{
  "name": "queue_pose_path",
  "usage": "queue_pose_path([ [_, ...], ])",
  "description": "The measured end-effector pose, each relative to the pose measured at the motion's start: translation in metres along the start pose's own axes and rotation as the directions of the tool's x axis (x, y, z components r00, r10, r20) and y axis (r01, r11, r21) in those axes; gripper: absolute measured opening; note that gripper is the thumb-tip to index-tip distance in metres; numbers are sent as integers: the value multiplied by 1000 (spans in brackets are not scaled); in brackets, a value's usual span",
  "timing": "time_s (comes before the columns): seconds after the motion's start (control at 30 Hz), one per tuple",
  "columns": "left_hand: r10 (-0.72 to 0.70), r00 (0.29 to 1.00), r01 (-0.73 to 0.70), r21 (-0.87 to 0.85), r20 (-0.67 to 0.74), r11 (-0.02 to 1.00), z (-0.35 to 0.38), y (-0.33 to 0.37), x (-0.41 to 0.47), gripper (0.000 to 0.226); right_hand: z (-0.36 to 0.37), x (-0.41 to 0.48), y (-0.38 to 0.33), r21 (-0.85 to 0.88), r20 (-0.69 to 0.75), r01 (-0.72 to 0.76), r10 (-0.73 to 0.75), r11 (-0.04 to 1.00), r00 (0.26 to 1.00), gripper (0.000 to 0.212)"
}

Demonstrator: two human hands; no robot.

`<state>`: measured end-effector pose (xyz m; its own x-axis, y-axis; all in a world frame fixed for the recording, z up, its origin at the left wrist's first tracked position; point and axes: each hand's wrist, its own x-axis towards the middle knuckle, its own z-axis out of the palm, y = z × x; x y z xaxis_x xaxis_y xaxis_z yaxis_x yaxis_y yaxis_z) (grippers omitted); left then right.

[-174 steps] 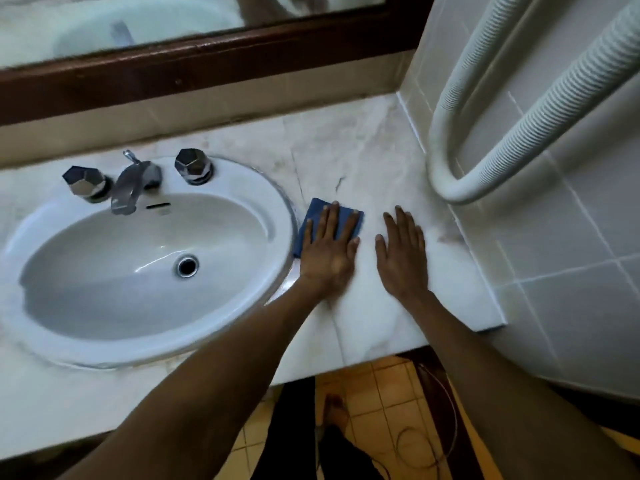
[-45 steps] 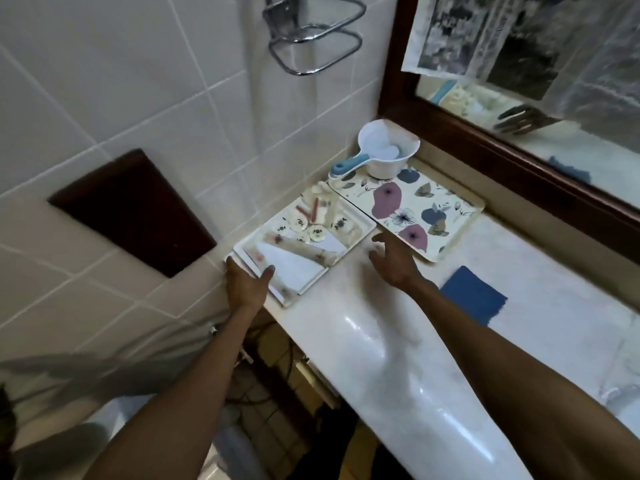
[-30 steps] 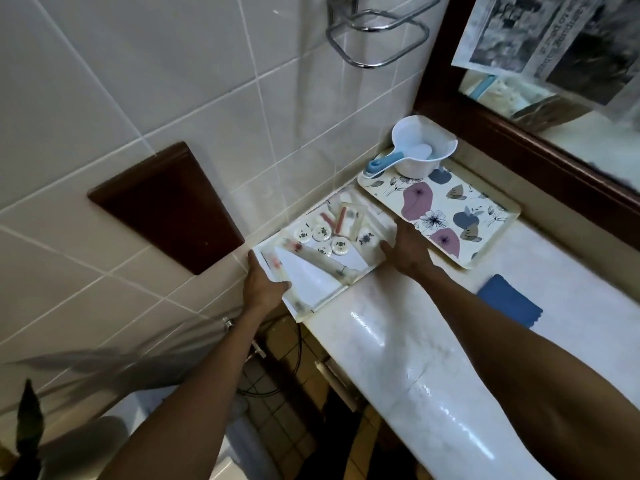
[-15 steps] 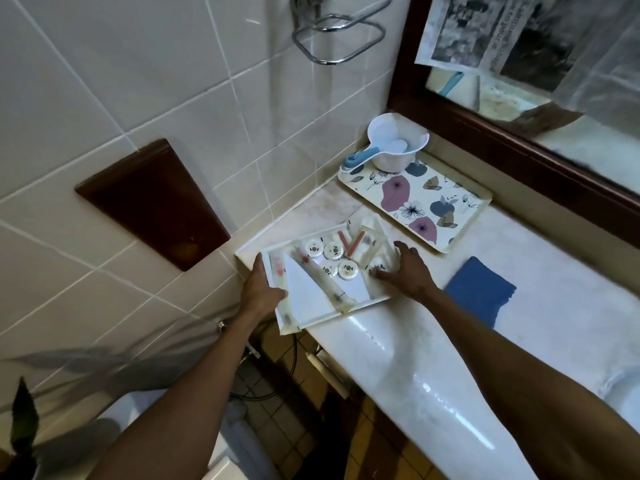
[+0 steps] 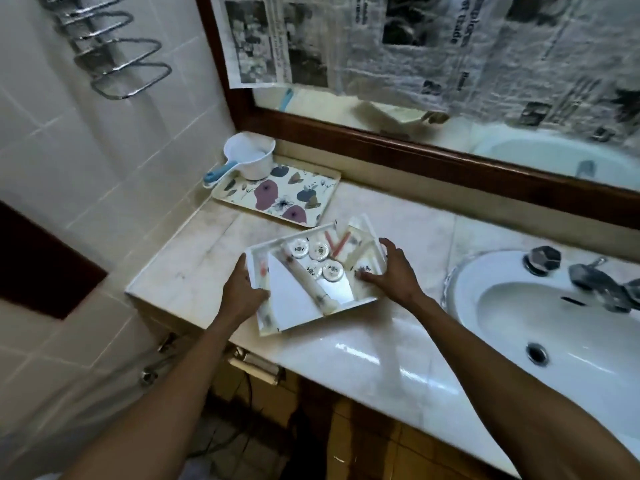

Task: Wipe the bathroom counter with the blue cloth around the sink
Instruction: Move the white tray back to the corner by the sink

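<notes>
My left hand (image 5: pixel 242 292) grips the left edge of a white toiletry tray (image 5: pixel 294 296), and my right hand (image 5: pixel 391 275) holds its right edge. The tray carries small round jars, tubes and sachets. It sits over the marble counter (image 5: pixel 194 271), just left of the white sink (image 5: pixel 519 327). I cannot tell whether it rests on the counter or hangs just above it. The blue cloth is not in view. The counter's front strip shines as if wet.
A floral tray (image 5: pixel 277 197) with a white scoop (image 5: pixel 252 159) stands at the back left corner against the tiled wall. The faucet (image 5: pixel 595 282) and taps are behind the sink. A wood-framed mirror covered with newspaper runs along the back. A chrome rack (image 5: pixel 117 57) hangs above.
Both hands took the white toiletry tray from the left wall corner and brought it right, toward the sink. The blue cloth, earlier lying on the counter there, is no longer visible.
</notes>
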<state>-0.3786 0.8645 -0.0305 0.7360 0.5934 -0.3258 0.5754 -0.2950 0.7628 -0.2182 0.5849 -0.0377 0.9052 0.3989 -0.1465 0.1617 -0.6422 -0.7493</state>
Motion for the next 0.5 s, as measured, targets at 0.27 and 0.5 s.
queue_pose_path([
  [0.27,199,970,-196,-33,143,980,100,89,-67,89,-119,-92,93,59,-190,-96,106,994,976,97],
  [0.5,317,895,-331,-7,313,943,209,171,-120,96,-220,-181,167,116,-398,-193,224,974,890,90],
])
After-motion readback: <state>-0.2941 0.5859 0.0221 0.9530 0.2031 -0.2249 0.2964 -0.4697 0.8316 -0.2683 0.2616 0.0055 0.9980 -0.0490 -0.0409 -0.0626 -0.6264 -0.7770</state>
